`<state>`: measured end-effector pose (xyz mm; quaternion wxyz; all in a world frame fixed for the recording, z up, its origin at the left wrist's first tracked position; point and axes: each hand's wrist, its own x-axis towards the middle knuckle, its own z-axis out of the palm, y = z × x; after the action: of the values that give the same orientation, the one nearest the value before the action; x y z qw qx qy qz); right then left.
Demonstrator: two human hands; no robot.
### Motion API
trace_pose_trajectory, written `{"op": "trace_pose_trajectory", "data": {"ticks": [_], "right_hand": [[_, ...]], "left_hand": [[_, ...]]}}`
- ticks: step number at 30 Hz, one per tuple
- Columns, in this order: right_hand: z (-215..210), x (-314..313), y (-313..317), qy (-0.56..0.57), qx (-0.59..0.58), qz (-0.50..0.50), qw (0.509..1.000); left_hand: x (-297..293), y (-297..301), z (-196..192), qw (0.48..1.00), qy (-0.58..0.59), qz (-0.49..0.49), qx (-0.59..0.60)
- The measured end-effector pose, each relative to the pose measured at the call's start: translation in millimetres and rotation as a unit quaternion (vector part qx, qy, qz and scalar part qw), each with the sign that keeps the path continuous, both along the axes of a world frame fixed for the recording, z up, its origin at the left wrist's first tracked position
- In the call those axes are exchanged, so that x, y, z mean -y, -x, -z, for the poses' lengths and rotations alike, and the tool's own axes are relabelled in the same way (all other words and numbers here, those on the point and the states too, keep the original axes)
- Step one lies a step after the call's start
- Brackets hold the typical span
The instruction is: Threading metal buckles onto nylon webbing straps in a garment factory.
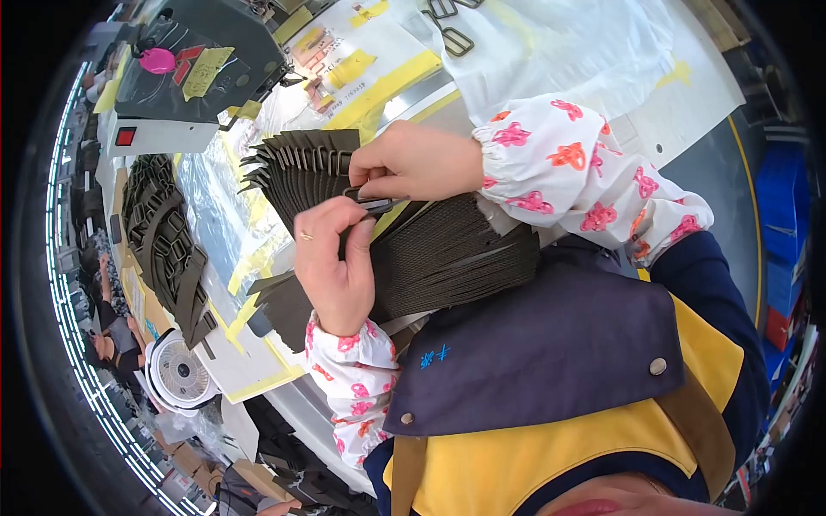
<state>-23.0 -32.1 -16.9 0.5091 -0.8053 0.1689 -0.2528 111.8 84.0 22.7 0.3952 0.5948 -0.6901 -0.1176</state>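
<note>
Between my two hands is a small dark buckle (375, 206) on a strap, pinched from both sides. My left hand (331, 262), with a ring on one finger, grips it from below with thumb and fingers. From above, the fingers of my right hand (417, 162) are bent closed on it. A fanned stack of dark brown strap ends with metal loops (301, 168) lies just beyond. Under and beside my hands spreads a thick bundle of dark webbing straps (456, 254). My fingers partly hide the buckle.
A heap of dark straps with loops (163, 232) lies at the left, near a white fan (181, 371). A grey machine (202, 73) stands at the far left. Loose dark loops (456, 39) rest on white plastic sheeting (551, 60). Other people are in the background at left.
</note>
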Motion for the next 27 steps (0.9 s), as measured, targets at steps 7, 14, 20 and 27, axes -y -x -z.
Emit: {"op": "trace_pose_trajectory", "data": {"ticks": [7, 14, 20, 27], "right_hand": [[13.7, 0.5, -12.3, -0.085, -0.092, -0.064, 0.99], [3.3, -12.6, -11.4, 0.006, -0.074, -0.038, 0.997], [7.0, -23.4, -10.7, 0.046, 0.015, -0.013, 0.999], [-20.9, -6.9, 9.1, -0.248, -0.037, -0.055, 0.967]], "left_hand": [[-16.4, -15.9, 5.0, 0.986, -0.149, -0.053, -0.047], [-10.9, -13.9, 7.1, 0.98, -0.187, -0.07, 0.019], [-6.7, -10.3, 6.5, 0.981, -0.181, -0.073, 0.02], [-2.9, -1.6, 9.9, 0.954, -0.135, -0.031, -0.266]]}}
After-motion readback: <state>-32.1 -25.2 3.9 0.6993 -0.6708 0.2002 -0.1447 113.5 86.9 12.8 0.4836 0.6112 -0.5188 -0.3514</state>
